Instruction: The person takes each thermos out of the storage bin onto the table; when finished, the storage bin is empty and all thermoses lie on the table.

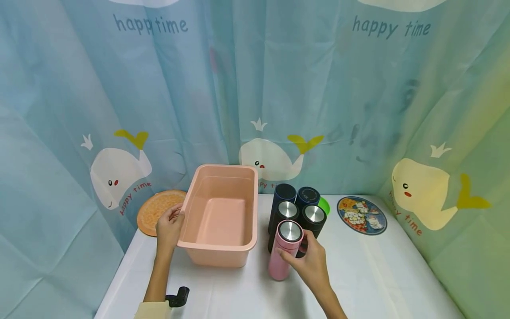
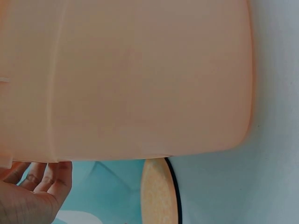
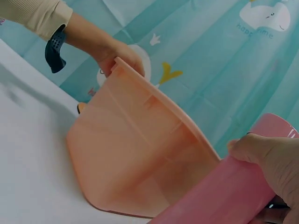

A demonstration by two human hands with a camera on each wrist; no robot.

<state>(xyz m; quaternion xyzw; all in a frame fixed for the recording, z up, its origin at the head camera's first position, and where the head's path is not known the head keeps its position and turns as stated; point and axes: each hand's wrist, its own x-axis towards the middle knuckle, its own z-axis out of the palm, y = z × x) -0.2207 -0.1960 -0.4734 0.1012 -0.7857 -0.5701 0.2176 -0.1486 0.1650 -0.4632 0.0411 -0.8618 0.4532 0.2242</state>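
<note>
A pink thermos bottle (image 1: 283, 252) with a silver-topped lid stands nearly upright in front of a cluster of dark bottles. My right hand (image 1: 312, 261) grips it near the top, thumb on the near side, also seen in the right wrist view. Whether its base touches the table cannot be told. To the left is a peach plastic bin (image 1: 217, 257) with nothing inside. My left hand (image 1: 169, 227) holds the bin's left rim. In the left wrist view, the bin's wall (image 2: 140, 84) fills most of the picture, with the fingers (image 2: 58, 179) at its rim.
Several dark thermos bottles, among them one with a silver lid (image 1: 314, 214), stand close together right of the bin. A green object (image 1: 324, 205) shows behind them. An orange round mat (image 1: 149, 215) lies left, a cartoon-printed round mat (image 1: 361, 215) right. A curtain (image 1: 255, 88) hangs behind.
</note>
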